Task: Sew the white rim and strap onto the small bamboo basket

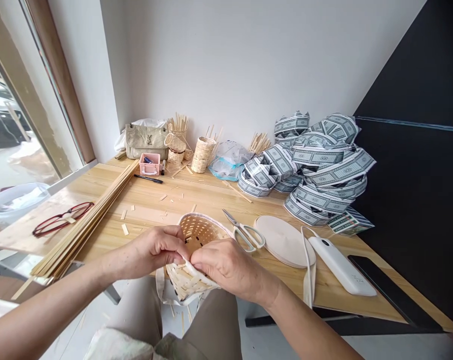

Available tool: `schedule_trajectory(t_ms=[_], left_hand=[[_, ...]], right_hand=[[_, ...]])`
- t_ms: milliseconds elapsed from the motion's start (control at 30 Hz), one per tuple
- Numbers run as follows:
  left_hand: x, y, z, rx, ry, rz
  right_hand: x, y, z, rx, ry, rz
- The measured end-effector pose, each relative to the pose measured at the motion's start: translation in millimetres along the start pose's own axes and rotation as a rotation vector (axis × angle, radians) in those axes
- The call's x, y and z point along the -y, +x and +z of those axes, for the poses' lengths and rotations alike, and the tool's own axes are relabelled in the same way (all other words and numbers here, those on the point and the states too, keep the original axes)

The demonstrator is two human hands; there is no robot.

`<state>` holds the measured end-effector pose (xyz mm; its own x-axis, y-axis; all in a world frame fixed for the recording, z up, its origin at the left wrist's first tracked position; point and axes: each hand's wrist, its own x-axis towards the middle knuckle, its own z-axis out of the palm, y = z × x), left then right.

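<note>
L hand (155, 246) & R hand (226, 265) both closed on rim of woven basket (198, 232), pinching its strips, basket tilted over lap (136, 310). Just beyond on table (211, 197): scissors (244, 231), round board (284, 241), power bank (341, 265); loose strips (84, 225) to L.

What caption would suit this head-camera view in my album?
Left hand and right hand grip a woven bamboo basket near a pair of scissors.
</note>
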<state>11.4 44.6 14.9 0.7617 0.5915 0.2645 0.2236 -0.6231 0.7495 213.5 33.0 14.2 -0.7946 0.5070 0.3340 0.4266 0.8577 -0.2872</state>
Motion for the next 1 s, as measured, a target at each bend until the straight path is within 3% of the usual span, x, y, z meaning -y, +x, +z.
schedule_trajectory(t_ms=[167, 333, 600, 767, 867, 1000], left_hand=[[1, 0, 0.1, -0.009, 0.009, -0.01], [1, -2, 1.7, -0.093, 0.022, 0.003], [7, -4, 5.4, -0.224, 0.095, 0.034], [9, -3, 7.0, -0.31, 0.121, 0.007], [8, -1, 8.0, -0.312, 0.07, -0.033], [9, 2, 10.0, -0.363, 0.063, -0.048]], right_hand=[[-4, 4, 0, 0.068, -0.036, -0.016], [2, 9, -10, 0.128, 0.058, -0.02], [8, 14, -4, -0.007, 0.023, 0.105], [11, 15, -6, 0.011, 0.108, 0.204], [12, 17, -9, 0.035, 0.066, 0.16], [13, 19, -12, 0.081, -0.152, 0.038]])
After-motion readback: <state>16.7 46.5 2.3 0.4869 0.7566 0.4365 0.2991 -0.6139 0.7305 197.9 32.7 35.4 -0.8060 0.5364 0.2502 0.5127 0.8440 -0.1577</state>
